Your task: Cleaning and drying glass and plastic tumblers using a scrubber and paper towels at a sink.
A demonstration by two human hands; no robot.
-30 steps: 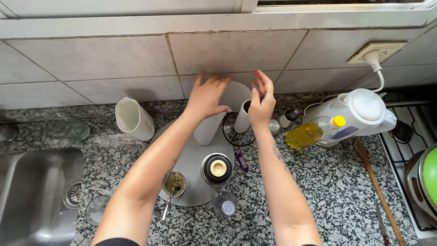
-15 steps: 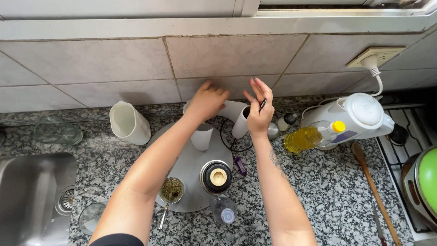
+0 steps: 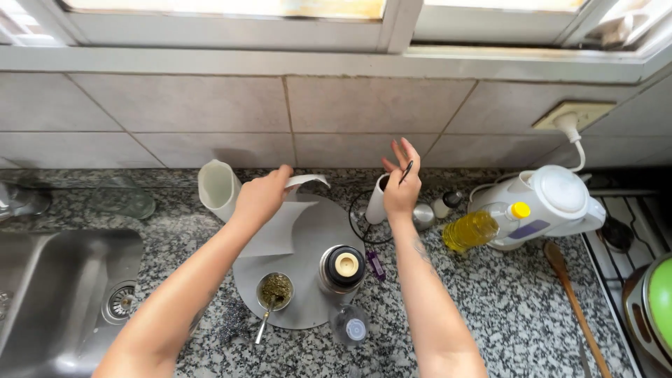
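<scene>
- Left hand (image 3: 262, 196), frame centre: fingers closed on white sheet (image 3: 280, 227) over grey tray (image 3: 318, 231).
- Right hand (image 3: 400, 189): thumb and forefinger pinch thin dark stick (image 3: 407, 170); remaining fingers spread.
- Advice: lift sheet clear of flask (image 3: 344, 267).

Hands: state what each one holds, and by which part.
Left hand grips a white paper sheet by its curled top edge. Right hand pinches a thin dark stick-like item at its lower end between the fingers.

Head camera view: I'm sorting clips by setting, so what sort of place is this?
Most likely a home kitchen: a speckled granite counter with a steel sink set in at the left, a white electric kettle plugged in at the tiled wall, and a stove at the right edge.
</scene>
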